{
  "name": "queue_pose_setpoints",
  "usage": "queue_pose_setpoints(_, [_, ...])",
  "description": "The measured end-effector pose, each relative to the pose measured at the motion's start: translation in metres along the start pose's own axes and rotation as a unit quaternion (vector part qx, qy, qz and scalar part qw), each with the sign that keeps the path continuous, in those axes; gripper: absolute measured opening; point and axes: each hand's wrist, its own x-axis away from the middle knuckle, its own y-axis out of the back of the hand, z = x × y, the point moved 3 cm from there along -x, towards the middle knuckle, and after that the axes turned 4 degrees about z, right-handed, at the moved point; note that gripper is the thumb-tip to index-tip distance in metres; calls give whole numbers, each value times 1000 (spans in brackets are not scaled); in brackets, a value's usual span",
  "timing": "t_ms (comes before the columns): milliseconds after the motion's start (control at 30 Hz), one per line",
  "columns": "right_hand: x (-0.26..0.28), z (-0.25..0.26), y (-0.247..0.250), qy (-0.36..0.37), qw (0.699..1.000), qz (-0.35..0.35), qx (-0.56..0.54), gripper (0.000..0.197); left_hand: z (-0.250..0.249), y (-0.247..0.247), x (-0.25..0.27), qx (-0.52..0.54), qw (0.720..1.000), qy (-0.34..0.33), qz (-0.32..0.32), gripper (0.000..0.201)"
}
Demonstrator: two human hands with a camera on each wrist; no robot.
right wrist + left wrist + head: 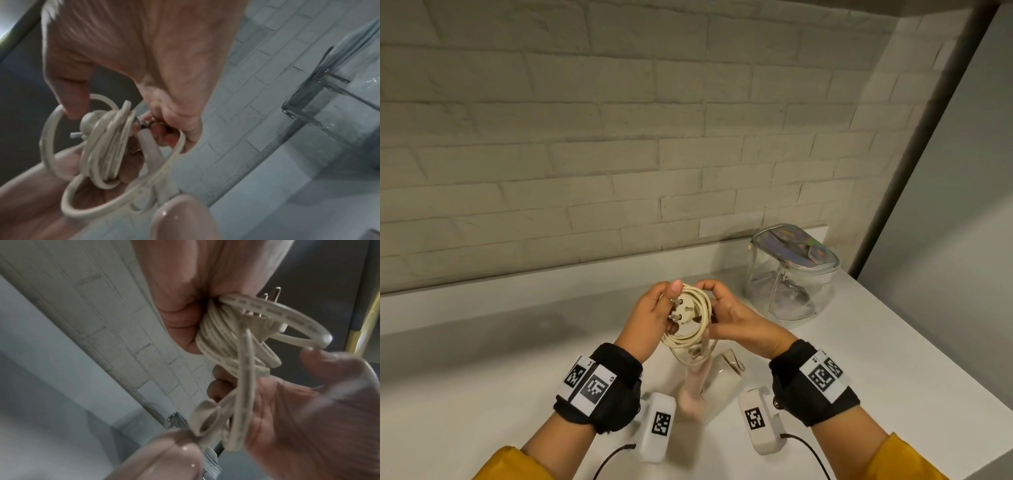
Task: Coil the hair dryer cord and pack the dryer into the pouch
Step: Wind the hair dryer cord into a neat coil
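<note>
In the head view both hands hold a coil of cream cord point(688, 329) above the white counter point(500, 359). My left hand point(666, 305) grips the coil's left side, thumb at the top beside the round two-pin plug point(681, 313). My right hand point(714, 305) pinches the coil's top right. In the left wrist view the loops point(236, 344) run under my curled left fingers point(180, 318). The right wrist view shows the plug point(90, 123) inside the loops point(107, 146). The pink-handled dryer point(693, 383) sits just below the hands; whether it rests on the counter I cannot tell.
A clear pouch point(791, 277) with a holographic zip lid stands on the counter at the back right, also visible in the right wrist view as the pouch point(329, 97). A white brick wall point(619, 154) runs behind. The counter's edge curves down the right side.
</note>
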Motion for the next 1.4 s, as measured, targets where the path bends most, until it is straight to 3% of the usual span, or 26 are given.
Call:
queue_pose_setpoints(133, [0,-3,-3,28,999,-27,-15,59,0,-3,-1,17,1000,11,-12,33])
queue_pose_setpoints(267, [-4,-6,-3,81,987,-92,104,61,2,-7,-5,-8,999,33,-20,32])
queue_pose_setpoints(400, [-5,-3,-3,106,968,-139,179,54,2,-9,-6,11,998,60,-16,56])
queue_pose_setpoints(467, [-4,-3,-2,114,969,-147,165,50,2,-12,-3,52,995,87,-6,64])
queue_pose_setpoints(567, [-4,-2,-3,132,971,-155,122,38,1,-15,-1,102,988,115,13,54])
queue_pose_setpoints(733, [-4,-1,-1,150,957,-197,151,31,-1,-10,-2,73,993,89,11,62])
queue_pose_setpoints(833, [1,18,3,172,959,-220,55,24,3,-6,0,46,996,79,-4,40])
queue_pose_setpoints(967, [8,45,30,229,926,-260,-149,26,13,0,5,13,996,90,-12,25])
queue_pose_setpoints(1067, [11,48,35,211,920,-292,-155,22,8,-2,6,-29,998,52,-6,20])
queue_pose_setpoints(1233, [9,46,43,114,929,-342,78,22,-7,-8,9,-108,993,-36,43,15])
queue_pose_setpoints(1333, [4,41,29,53,939,-269,210,25,-15,-11,8,-145,983,-88,71,21])
queue_pose_setpoints(1400, [1,32,19,7,951,-215,221,38,-18,-11,7,-163,976,-113,84,18])
